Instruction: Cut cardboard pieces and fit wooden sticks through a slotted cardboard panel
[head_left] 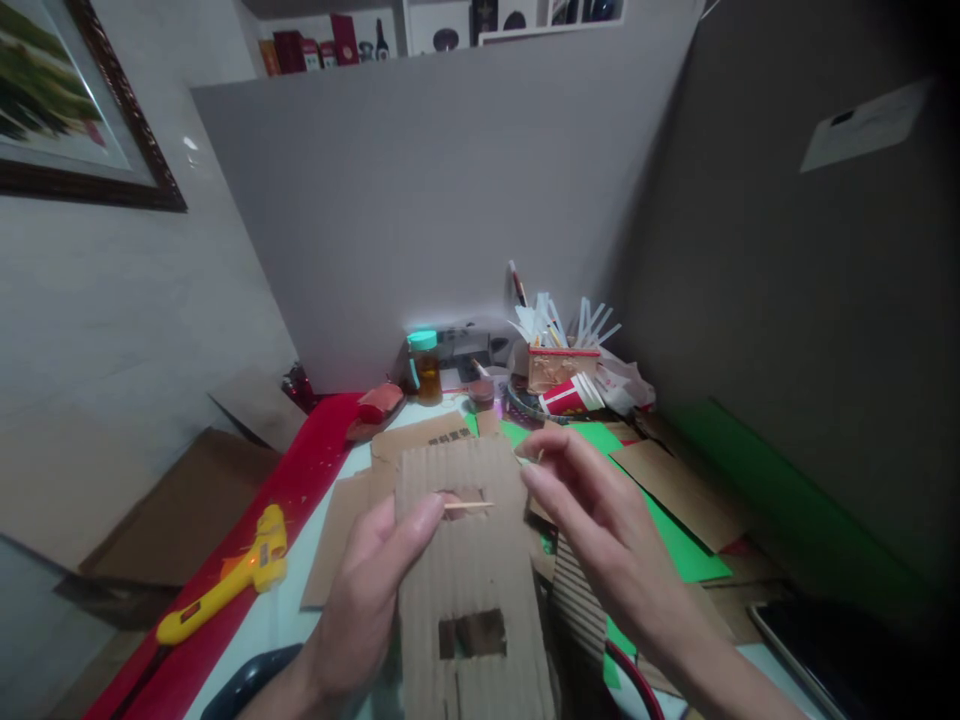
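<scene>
The left hand (367,600) is closed on a corrugated cardboard piece (469,570) with 2 cut windows, held upright in front of the person, thumb pressed on a toothpick (469,506) lying across the upper window. The right hand (600,520) is at the cardboard's upper right corner, fingers loosely stretched; whether it grips anything cannot be told. A yellow glue gun (225,585) lies left of the cardboard and green paper (675,540) right of it.

Nothing reads clearly: dark printed characters on the cardboard sheet (420,440) just beyond the left hand (367,600) are blurred, and the white label (866,125) on the partition (787,300), far beyond it to the right, is too.
</scene>
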